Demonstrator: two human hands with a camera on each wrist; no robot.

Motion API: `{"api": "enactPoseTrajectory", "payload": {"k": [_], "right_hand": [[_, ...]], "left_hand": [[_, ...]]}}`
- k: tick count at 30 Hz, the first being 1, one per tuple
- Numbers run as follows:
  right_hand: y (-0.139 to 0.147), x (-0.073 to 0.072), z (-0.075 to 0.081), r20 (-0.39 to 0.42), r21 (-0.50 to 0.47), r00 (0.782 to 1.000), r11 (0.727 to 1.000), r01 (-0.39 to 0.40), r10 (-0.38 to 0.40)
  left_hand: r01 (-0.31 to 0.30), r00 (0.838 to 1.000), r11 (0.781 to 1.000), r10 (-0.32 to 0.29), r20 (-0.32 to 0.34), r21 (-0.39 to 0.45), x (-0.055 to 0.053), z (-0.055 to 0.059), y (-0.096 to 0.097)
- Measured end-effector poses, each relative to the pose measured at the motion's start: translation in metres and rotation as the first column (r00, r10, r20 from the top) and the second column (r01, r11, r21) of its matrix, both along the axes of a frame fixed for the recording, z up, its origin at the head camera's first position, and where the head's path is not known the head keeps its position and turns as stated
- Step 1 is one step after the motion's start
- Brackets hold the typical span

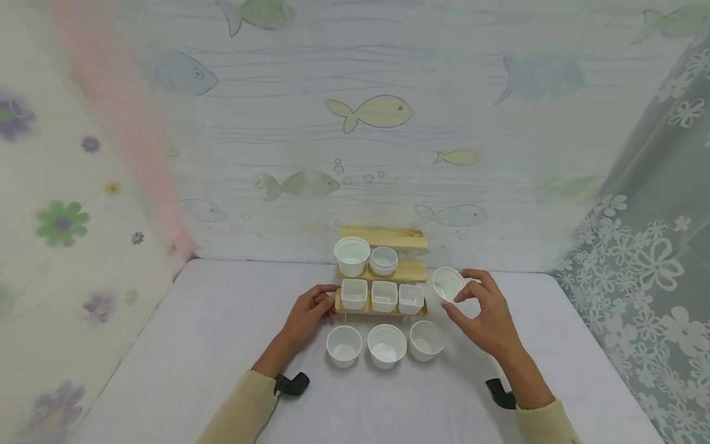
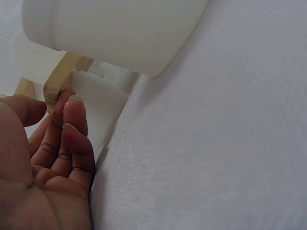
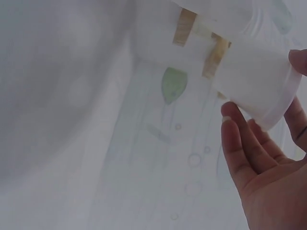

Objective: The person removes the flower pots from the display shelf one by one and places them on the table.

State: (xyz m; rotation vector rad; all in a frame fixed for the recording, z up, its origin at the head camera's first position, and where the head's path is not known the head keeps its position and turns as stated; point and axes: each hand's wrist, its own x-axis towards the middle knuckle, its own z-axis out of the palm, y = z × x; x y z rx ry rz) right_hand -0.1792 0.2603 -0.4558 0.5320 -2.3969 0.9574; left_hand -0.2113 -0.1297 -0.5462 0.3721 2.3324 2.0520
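In the head view my right hand (image 1: 488, 314) holds a white round cup (image 1: 448, 283) by its rim, thumb and fingers pinching it, beside the right end of a tiered wooden stand (image 1: 383, 237). The cup (image 3: 254, 79) shows side-on in the right wrist view. At the stand's left end, my left hand (image 1: 307, 314) pinches the edge of the lowest wooden shelf (image 2: 60, 79) between thumb and fingers. Three square white cups, the middle one (image 1: 384, 296) among them, sit on that shelf. The middle shelf bears a large round cup (image 1: 352, 256) and smaller stacked bowls (image 1: 383, 261).
Three round white cups stand in a row on the white tablecloth (image 1: 211, 370) before the stand: left (image 1: 344, 346), middle (image 1: 386, 346) and right (image 1: 426, 340). A fish-print cloth (image 1: 377, 148) hangs right behind the stand.
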Motion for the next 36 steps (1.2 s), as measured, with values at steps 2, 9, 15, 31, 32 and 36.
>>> {"api": "enactPoseTrajectory", "payload": {"k": [2, 9, 15, 31, 32, 36], "right_hand": [[0.002, 0.001, -0.001, 0.014, 0.018, 1.000, 1.000, 0.013, -0.013], [0.010, 0.006, -0.002, 0.051, 0.039, 0.999, 0.999, 0.015, -0.017], [0.016, 0.008, -0.004, 0.048, 0.058, 0.999, 0.998, -0.001, -0.001], [0.031, 0.017, -0.011, 0.037, 0.084, 0.998, 0.995, -0.050, 0.047], [0.032, 0.018, -0.011, 0.036, 0.081, 0.998, 0.995, -0.054, 0.051], [0.034, 0.021, -0.013, 0.044, 0.078, 0.998, 0.995, -0.058, 0.055]], "left_hand": [[0.001, 1.000, 1.000, -0.001, 0.002, -0.005, 0.000, -0.001, 0.001], [0.000, 1.000, 1.000, 0.000, 0.009, 0.012, -0.001, -0.001, 0.002], [-0.002, 1.000, 1.000, 0.002, 0.009, 0.008, -0.001, 0.000, 0.002], [-0.010, 1.000, 1.000, 0.010, 0.013, -0.003, 0.000, 0.000, -0.001], [-0.009, 1.000, 1.000, 0.009, 0.011, -0.003, 0.000, 0.000, 0.000], [-0.008, 1.000, 1.000, 0.009, 0.011, -0.002, 0.000, 0.001, 0.000]]}}
